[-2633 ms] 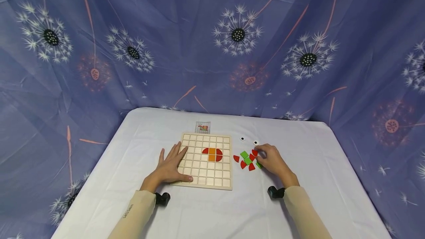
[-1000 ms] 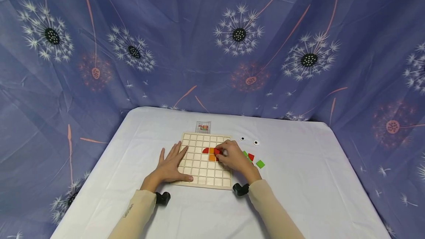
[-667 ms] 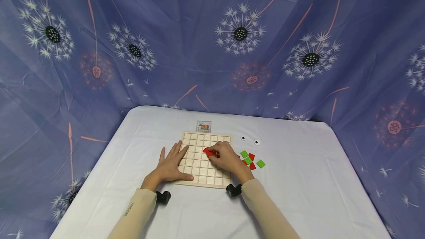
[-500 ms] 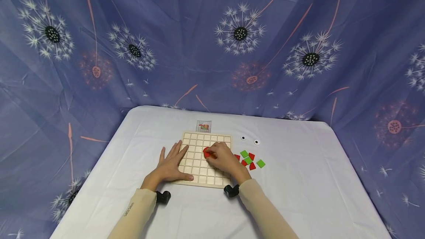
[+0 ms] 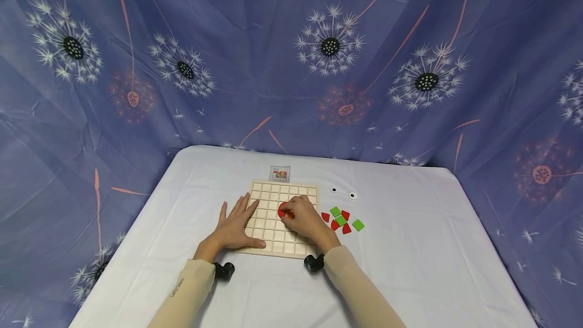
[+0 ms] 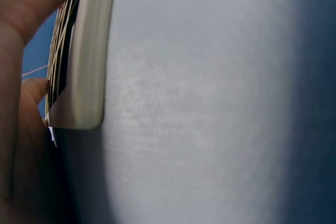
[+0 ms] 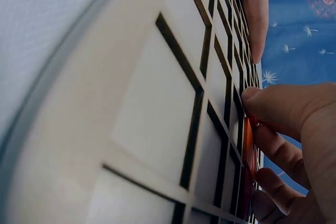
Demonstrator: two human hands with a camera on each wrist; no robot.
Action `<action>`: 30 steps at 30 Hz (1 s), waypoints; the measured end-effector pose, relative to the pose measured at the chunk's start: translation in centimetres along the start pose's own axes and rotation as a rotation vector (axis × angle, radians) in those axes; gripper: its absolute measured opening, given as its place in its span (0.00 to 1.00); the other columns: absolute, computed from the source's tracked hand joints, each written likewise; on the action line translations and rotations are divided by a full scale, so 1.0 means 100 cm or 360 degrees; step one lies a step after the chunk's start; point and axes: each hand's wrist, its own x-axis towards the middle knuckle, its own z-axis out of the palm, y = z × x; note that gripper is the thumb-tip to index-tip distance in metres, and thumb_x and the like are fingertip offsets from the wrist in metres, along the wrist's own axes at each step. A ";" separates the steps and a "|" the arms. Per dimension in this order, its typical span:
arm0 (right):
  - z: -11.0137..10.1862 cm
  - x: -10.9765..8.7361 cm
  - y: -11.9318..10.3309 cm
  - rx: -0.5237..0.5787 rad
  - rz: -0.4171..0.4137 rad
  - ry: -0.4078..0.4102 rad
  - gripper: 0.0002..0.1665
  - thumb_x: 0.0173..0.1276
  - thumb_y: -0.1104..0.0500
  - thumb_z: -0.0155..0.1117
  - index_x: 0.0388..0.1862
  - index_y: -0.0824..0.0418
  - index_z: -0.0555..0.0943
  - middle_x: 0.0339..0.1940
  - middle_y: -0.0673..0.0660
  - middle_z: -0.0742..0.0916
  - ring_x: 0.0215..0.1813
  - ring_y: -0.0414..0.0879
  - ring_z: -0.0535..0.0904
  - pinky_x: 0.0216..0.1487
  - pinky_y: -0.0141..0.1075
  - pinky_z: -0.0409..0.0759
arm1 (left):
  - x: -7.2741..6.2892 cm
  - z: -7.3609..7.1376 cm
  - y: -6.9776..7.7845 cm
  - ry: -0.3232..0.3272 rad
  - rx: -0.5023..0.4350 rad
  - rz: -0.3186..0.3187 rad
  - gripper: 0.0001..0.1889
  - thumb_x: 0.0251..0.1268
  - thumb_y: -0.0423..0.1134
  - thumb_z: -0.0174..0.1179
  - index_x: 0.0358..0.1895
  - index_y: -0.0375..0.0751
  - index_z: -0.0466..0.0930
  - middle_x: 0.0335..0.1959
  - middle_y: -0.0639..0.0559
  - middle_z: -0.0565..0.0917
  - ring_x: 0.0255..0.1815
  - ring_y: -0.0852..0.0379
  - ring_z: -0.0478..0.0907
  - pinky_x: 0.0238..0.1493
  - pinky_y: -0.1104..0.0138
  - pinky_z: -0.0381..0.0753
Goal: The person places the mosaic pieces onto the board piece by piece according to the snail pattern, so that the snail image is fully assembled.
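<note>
The right hand [image 5: 304, 219] lies over the middle of the wooden grid board [image 5: 273, 229], its fingers [image 7: 273, 109] curled and pinching a red quarter-round piece [image 5: 282, 210] at the hand's left edge. In the right wrist view the thumb tip presses on the piece's edge, and the red piece [image 7: 248, 148] sits low against the cells, edge-on to the camera, so whether it is fully seated in a cell cannot be told. The piece lies directly under the fingertips, on the side facing the other hand, in the board's upper middle rows.

The left hand [image 5: 234, 227] rests flat on the board's left edge, fingers straight and spread, thumb along the near rim; it grips nothing and steadies the board on the white worktop [image 5: 410, 267]. Of the two hands, the right is on the piece; the left is a few cells away to its left.

To the right of the board, well clear of both hands, lie the loose red and green pieces [image 5: 340, 220] in a small cluster. Beyond them are two googly eyes [image 5: 342, 193], and a small pattern card [image 5: 279, 174] lies just past the board's far edge.
</note>
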 end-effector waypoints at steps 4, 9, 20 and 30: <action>0.001 0.000 0.001 -0.0003 0.0020 0.0002 0.17 0.69 0.55 0.72 0.54 0.57 0.89 0.51 0.54 0.87 0.60 0.52 0.75 0.62 0.47 0.79 | 0.000 0.001 0.000 0.0020 -0.0027 0.0009 0.69 0.40 0.78 0.71 0.85 0.48 0.49 0.86 0.39 0.40 0.87 0.38 0.39 0.78 0.33 0.25; 0.001 -0.001 0.003 0.0004 0.0046 -0.0024 0.17 0.69 0.55 0.71 0.55 0.56 0.89 0.54 0.54 0.86 0.63 0.53 0.75 0.63 0.47 0.79 | -0.001 0.000 0.000 0.0025 -0.0041 0.0010 0.69 0.40 0.77 0.72 0.85 0.48 0.49 0.86 0.39 0.41 0.87 0.37 0.39 0.78 0.32 0.25; -0.004 -0.003 0.002 -0.0014 0.0013 -0.0048 0.17 0.70 0.55 0.70 0.56 0.56 0.88 0.55 0.54 0.85 0.63 0.53 0.73 0.64 0.49 0.79 | -0.003 0.000 0.002 0.0016 -0.0046 0.0005 0.69 0.41 0.77 0.72 0.85 0.47 0.49 0.86 0.39 0.40 0.87 0.37 0.38 0.78 0.32 0.25; -0.009 -0.022 0.011 0.0145 0.0067 0.0122 0.27 0.65 0.55 0.74 0.64 0.58 0.83 0.55 0.55 0.86 0.64 0.55 0.75 0.68 0.52 0.75 | -0.003 0.000 0.000 0.0015 -0.0041 0.0003 0.69 0.41 0.76 0.73 0.85 0.48 0.49 0.86 0.39 0.40 0.87 0.37 0.38 0.78 0.33 0.24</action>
